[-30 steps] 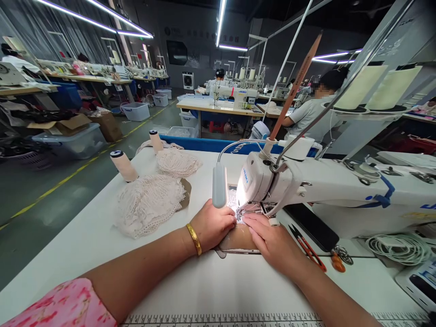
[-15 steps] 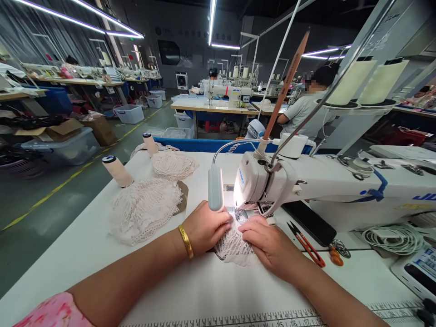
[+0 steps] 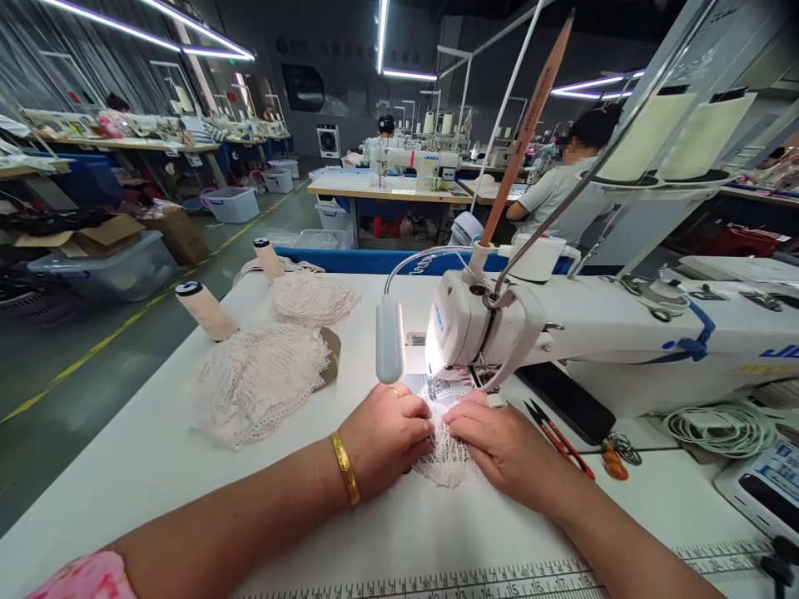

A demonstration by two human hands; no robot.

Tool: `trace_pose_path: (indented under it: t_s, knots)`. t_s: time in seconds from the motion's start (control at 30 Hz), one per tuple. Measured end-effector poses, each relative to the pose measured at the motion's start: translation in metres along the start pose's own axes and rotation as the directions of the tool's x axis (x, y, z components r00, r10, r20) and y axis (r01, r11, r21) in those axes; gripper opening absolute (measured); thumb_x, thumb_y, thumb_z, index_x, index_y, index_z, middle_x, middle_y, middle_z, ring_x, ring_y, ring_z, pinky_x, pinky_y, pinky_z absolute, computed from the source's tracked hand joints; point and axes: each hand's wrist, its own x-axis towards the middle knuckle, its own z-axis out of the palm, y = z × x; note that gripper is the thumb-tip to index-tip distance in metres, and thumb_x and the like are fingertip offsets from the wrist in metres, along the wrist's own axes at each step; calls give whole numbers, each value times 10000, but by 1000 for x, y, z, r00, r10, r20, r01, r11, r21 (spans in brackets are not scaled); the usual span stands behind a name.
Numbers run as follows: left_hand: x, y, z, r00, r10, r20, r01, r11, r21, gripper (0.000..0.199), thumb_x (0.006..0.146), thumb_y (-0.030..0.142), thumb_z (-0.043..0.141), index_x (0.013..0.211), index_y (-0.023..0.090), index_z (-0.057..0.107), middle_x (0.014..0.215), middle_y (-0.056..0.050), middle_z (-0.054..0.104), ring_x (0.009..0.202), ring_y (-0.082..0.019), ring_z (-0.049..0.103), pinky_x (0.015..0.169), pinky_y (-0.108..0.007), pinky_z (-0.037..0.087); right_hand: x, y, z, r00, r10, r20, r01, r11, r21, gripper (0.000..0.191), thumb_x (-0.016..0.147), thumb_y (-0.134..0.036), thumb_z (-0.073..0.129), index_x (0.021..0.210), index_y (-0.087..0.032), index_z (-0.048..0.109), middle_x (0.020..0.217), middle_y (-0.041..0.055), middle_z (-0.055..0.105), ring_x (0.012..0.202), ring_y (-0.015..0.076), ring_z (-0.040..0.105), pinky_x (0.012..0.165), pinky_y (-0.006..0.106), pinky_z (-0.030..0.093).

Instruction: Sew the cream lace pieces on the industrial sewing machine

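Note:
A small piece of white lace fabric (image 3: 448, 460) lies under the needle area of the white sewing machine (image 3: 459, 320). My left hand (image 3: 390, 433), with a gold bangle at the wrist, grips the fabric's left edge with bent fingers. On the other side, my right hand (image 3: 499, 437) has its fingers closed together on the fabric's right edge. A lit lamp (image 3: 390, 341) hangs just above my left hand. Two heaps of lace pieces, a larger one (image 3: 255, 383) and a smaller one (image 3: 312, 297), rest on the table's left part.
Two thread cones (image 3: 205, 310) stand by the lace heaps. Right of my right hand lie red-handled snips (image 3: 558, 441), a black phone (image 3: 566, 402) and a coiled cable (image 3: 717, 430). A ruler (image 3: 487, 582) runs along the front edge. A person (image 3: 558, 195) sits beyond the machine.
The fabric between my hands has shifted and now looks more bunched. My left hand has turned, with its fingers more curled and a ring showing. The view has shifted slightly.

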Motion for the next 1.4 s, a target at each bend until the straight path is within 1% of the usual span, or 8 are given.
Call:
trace_pose_path:
  t_s: [0.23, 0.37, 0.6, 0.7, 0.8, 0.93, 1.13, 1.4]
  knots:
    - [1, 2, 1, 1000, -25, -11, 25, 999, 27, 103, 985, 253, 673, 958, 209, 763, 1047, -25, 783, 903, -227, 664, 821, -421, 452, 0, 3, 1, 1000, 24, -8, -25, 1000, -17, 368, 985, -16, 424, 1033, -263, 693, 921, 45, 701, 878, 251, 636, 781, 368, 529]
    - [2, 0, 2, 999, -46, 8, 45, 998, 54, 102, 990, 242, 666, 973, 204, 760, 1065, -25, 784, 939, -239, 681, 853, -427, 457, -1, 6, 4, 997, 81, 19, -80, 996, -36, 379, 953, -12, 422, 1067, -256, 689, 922, 55, 698, 900, 269, 633, 752, 368, 527]
    - [8, -8, 2, 996, -82, 29, 80, 993, 90, 151, 1011, 232, 617, 1006, 203, 766, 1044, -28, 775, 905, -239, 683, 848, -435, 466, -2, 9, 5, 979, 203, 5, -201, 969, -141, 393, 914, -34, 431, 1130, -224, 699, 1088, 102, 711, 861, 275, 627, 739, 389, 532]
    - [6, -7, 0, 998, -50, -24, 52, 997, 60, 178, 1022, 205, 583, 996, 196, 759, 1056, -37, 774, 907, -231, 683, 844, -422, 463, -2, 9, 4, 988, 151, -6, -151, 981, -120, 434, 901, -15, 418, 1167, -219, 695, 1088, 102, 725, 907, 286, 641, 759, 402, 539]
    - [3, -2, -2, 996, 60, -67, -61, 998, -14, 169, 1004, 159, 589, 962, 202, 747, 1073, -28, 776, 930, -210, 680, 852, -393, 457, -3, 5, 2, 1000, 19, -7, -19, 999, -29, 412, 932, -3, 413, 1134, -229, 692, 1038, 77, 730, 939, 267, 645, 788, 388, 528]
    - [-1, 6, -3, 991, 135, -20, -136, 989, -55, 116, 971, 143, 638, 924, 205, 725, 1024, -16, 782, 912, -195, 678, 869, -386, 444, -3, -1, -2, 994, -103, 29, 100, 991, 92, 331, 986, -21, 446, 1089, -221, 688, 1034, 54, 712, 940, 243, 626, 778, 365, 494]
    - [-2, 7, -5, 991, 129, -27, -130, 990, -45, 148, 965, 126, 612, 907, 205, 723, 1014, -6, 787, 872, -184, 671, 870, -399, 419, -4, -1, 0, 993, -105, 45, 100, 989, 107, 294, 984, -6, 476, 1088, -208, 663, 1066, 59, 700, 978, 254, 625, 802, 375, 479]
    - [-2, 3, -3, 995, 97, -32, -97, 995, -2, 173, 983, 154, 582, 871, 192, 708, 1008, -2, 790, 889, -180, 687, 878, -406, 398, -2, 2, 8, 998, -70, -11, 70, 997, 38, 288, 950, 17, 472, 1033, -198, 645, 1122, 79, 714, 986, 277, 643, 769, 400, 504]
